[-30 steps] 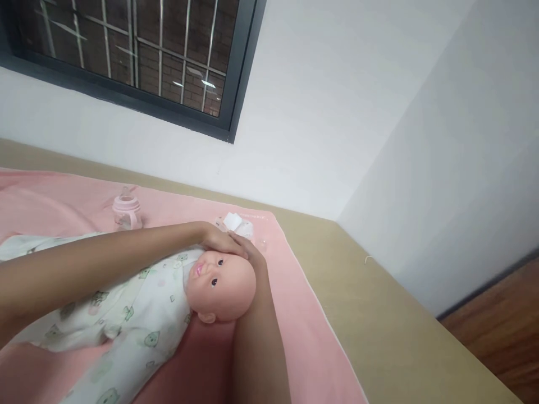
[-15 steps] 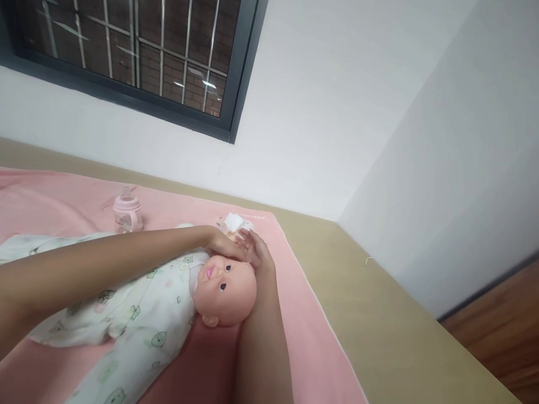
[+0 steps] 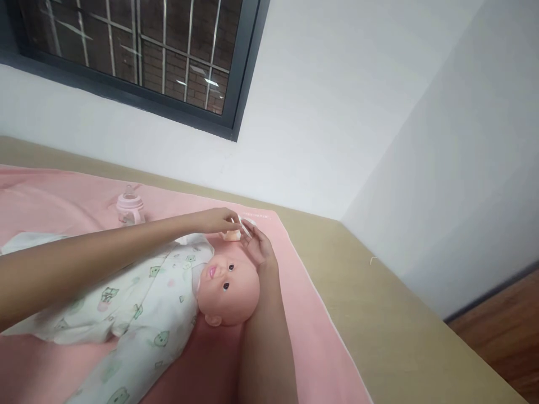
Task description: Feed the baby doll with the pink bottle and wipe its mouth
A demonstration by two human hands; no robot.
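A baby doll point(image 3: 229, 297) in a white sleeper with green prints lies on its back on a pink cloth, head to the right. From the left, my left arm reaches across above the doll's body. My left hand point(image 3: 221, 220) pinches a thin white pad point(image 3: 245, 228) beyond the doll's head. My right hand point(image 3: 260, 247) is beside it, palm turned up and fingers loosely apart, close against the pad; whether they grip it I cannot tell. The right forearm lies along the crown of the doll's head. Beneath the pad is a small orange-and-white packet point(image 3: 231, 235), partly hidden.
A pink baby bottle point(image 3: 130, 209) with a handle stands on the pink cloth point(image 3: 311, 314) at the back left. Around the cloth shows a tan surface point(image 3: 357, 303) meeting the white wall point(image 3: 303, 140). A dark-framed barred window point(image 3: 236, 84) is above.
My left hand has risen from beside the doll's face to the white pad, which has tilted up off the packet. My right hand stays near the doll's head, its fingers now at the pad.
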